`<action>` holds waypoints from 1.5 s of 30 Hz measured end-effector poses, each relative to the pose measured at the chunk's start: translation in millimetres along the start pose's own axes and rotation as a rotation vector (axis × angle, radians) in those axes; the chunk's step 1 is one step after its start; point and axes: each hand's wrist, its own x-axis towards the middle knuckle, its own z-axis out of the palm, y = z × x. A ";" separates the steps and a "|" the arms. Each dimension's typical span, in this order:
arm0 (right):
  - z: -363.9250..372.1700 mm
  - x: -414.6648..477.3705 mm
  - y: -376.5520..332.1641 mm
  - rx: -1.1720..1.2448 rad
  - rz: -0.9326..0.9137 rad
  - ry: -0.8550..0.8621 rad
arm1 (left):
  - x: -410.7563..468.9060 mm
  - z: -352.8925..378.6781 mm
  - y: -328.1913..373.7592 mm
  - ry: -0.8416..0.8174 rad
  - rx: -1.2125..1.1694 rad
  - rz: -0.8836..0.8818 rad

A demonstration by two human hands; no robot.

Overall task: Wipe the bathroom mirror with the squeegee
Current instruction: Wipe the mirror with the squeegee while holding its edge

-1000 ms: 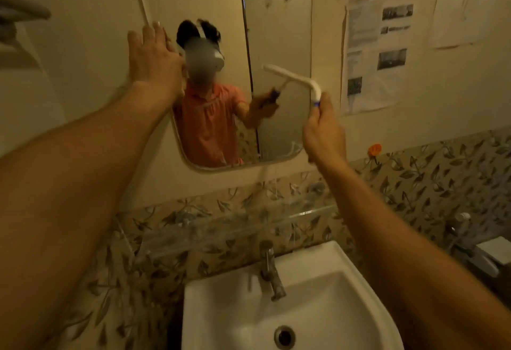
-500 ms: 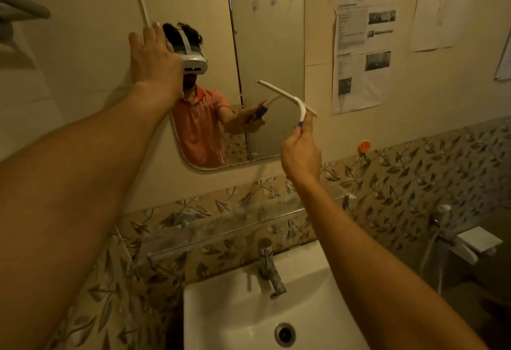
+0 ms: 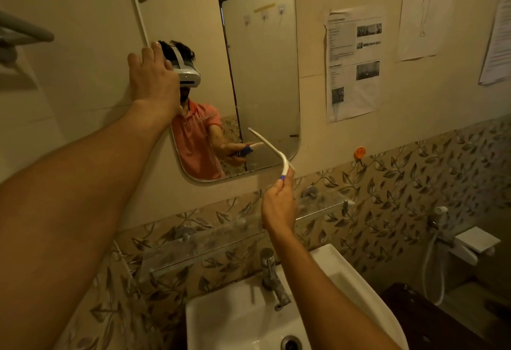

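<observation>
Your left hand (image 3: 153, 78) lies flat against the left edge of the mirror (image 3: 262, 73), fingers straight and together, holding nothing; the fingertips reach the mirror's rim, about halfway up its height. Your right hand (image 3: 278, 206) is curled round the handle of the squeegee (image 3: 272, 147), gripping it from below, with a bit of the blue handle showing just above your fingertips. The white blade sits low on the mirror, near its lower right corner, and slants from upper left down to lower right, where its lower end crosses the mirror's rim. The blade looks close against the glass, but you cannot tell whether its whole length touches. The mirror hangs upright on the wall with rounded corners. Below it runs a band of leaf-patterned tiles (image 3: 414, 183), with a clear glass shelf (image 3: 221, 236) fixed across it. Under the shelf stands a white sink (image 3: 235, 319) with a metal tap (image 3: 272, 277) at its back edge; your right forearm passes over the sink's right side. To the right of the mirror, printed sheets (image 3: 354, 64) are stuck to the wall, and an orange hook (image 3: 359, 152) sits just beside the mirror's lower right corner.
</observation>
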 end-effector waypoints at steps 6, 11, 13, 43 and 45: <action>3.7 -15.9 5.8 0.090 0.123 -0.081 | -2.0 -1.4 -1.0 0.001 -0.007 -0.002; -32.7 12.8 -30.7 0.176 -0.011 0.007 | -2.8 -2.8 -2.5 -0.013 -0.027 0.000; -46.9 26.3 -61.3 0.152 -0.101 0.033 | -3.2 -2.9 -2.1 -0.022 -0.026 0.000; -16.4 -9.5 -38.1 -0.370 -0.347 -0.102 | -3.4 -4.0 -3.2 -0.026 -0.032 0.011; -15.2 -10.1 -35.7 -0.362 -0.337 -0.112 | -2.7 -3.9 -3.3 -0.027 -0.019 0.015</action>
